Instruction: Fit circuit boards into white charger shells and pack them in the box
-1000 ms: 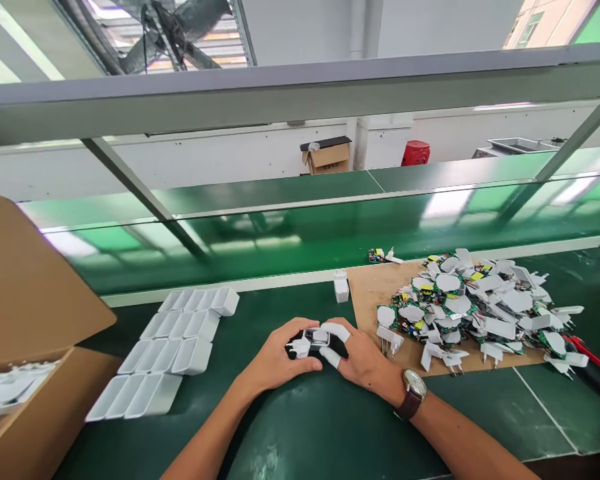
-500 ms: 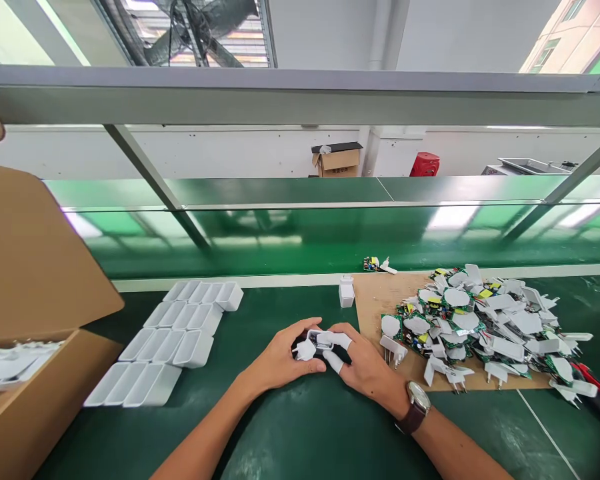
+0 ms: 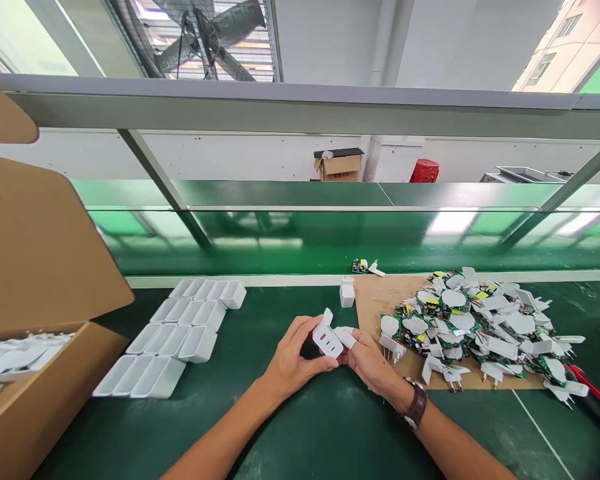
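Observation:
Over the green bench, a white plug charger [image 3: 327, 340] is held between both hands, its face with dark port slots turned up toward me. A small white piece stands out from its upper edge. My left hand [image 3: 294, 353] is closed on its left side, thumb along the lower edge. On the right side, my right hand [image 3: 373, 363] grips it with white-covered fingertips; some of these fingers are hidden. White housing shells [image 3: 153, 377], open at the top, lie in rows left of my hands. A single white charger [image 3: 347, 292] stands beyond them.
Circuit boards with white plug parts [image 3: 465, 327] are heaped on a cardboard sheet [image 3: 373, 293] at right. An open carton [image 3: 95, 353] of white parts stands at left. A small board [image 3: 361, 266] lies by the back ledge. Red-handled pliers [image 3: 587, 383] lie far right.
The charger has been turned in my hands: its dark opening faced up before, and its slotted face shows now. My right wrist has rotated. The view has tilted slightly.

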`<state>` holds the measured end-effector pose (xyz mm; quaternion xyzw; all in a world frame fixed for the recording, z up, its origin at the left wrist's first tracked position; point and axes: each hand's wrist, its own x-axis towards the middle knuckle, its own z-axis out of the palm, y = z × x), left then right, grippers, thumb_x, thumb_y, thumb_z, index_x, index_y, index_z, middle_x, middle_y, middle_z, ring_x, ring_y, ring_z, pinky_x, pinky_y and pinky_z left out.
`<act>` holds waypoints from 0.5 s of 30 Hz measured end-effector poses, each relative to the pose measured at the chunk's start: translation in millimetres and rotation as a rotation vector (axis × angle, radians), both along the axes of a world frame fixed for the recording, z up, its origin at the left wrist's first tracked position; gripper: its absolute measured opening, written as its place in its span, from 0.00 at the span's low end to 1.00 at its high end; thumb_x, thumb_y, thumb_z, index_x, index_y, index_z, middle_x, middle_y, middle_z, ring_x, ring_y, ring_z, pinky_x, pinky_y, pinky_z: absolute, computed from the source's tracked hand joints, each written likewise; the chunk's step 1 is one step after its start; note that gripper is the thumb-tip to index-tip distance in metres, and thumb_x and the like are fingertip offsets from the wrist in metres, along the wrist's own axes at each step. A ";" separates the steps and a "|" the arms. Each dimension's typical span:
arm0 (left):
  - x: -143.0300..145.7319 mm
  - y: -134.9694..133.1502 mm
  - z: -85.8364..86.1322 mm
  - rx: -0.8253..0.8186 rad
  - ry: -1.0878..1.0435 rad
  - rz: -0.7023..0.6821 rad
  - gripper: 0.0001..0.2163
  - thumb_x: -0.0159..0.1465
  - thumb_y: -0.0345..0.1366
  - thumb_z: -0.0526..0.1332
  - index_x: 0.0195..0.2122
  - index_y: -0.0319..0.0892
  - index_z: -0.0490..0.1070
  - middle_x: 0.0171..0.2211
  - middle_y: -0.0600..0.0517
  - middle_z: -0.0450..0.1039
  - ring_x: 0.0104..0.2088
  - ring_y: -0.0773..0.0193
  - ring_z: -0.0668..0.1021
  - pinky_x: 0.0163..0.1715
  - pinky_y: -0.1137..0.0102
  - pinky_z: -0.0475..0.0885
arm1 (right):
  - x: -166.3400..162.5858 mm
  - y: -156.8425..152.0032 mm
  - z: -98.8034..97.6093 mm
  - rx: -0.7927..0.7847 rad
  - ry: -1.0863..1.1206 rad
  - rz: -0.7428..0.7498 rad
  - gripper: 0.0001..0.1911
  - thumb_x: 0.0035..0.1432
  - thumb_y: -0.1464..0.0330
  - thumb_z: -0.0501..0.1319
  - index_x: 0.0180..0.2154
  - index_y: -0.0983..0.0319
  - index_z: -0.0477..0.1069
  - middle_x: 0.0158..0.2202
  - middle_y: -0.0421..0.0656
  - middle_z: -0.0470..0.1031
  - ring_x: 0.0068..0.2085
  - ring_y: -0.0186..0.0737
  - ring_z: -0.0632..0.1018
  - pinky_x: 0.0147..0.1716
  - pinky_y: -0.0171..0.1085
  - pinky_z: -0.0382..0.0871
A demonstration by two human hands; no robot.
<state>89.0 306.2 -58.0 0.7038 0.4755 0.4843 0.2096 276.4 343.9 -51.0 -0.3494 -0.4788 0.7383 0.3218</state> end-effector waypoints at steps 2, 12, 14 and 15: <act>-1.1 -0.4 1.0 -0.015 0.001 -0.002 0.33 0.60 0.60 0.69 0.62 0.48 0.71 0.49 0.44 0.76 0.46 0.53 0.80 0.48 0.59 0.79 | -0.3 1.1 -1.2 0.010 -0.016 0.001 0.28 0.57 0.41 0.64 0.39 0.59 0.76 0.35 0.44 0.81 0.40 0.50 0.82 0.37 0.47 0.80; -4.0 5.1 2.1 -0.286 -0.262 -0.046 0.18 0.71 0.50 0.62 0.55 0.47 0.78 0.56 0.44 0.79 0.57 0.53 0.80 0.61 0.55 0.74 | 4.1 -4.1 -0.2 0.737 -0.468 -0.215 0.11 0.64 0.65 0.62 0.48 0.58 0.69 0.45 0.46 0.76 0.44 0.46 0.78 0.49 0.49 0.76; -3.3 6.0 1.0 -0.257 -0.253 -0.070 0.13 0.68 0.48 0.66 0.48 0.47 0.82 0.55 0.44 0.81 0.56 0.52 0.81 0.60 0.55 0.76 | 3.9 -5.7 -3.6 0.778 -0.527 -0.206 0.19 0.61 0.67 0.62 0.54 0.59 0.67 0.44 0.46 0.74 0.44 0.46 0.77 0.48 0.49 0.76; -2.9 6.1 0.8 -0.225 -0.231 -0.098 0.12 0.66 0.47 0.69 0.45 0.47 0.82 0.55 0.44 0.80 0.57 0.50 0.81 0.60 0.54 0.76 | 3.9 -5.5 -6.6 0.779 -0.536 -0.190 0.26 0.59 0.68 0.64 0.58 0.60 0.64 0.45 0.46 0.73 0.44 0.46 0.77 0.47 0.49 0.77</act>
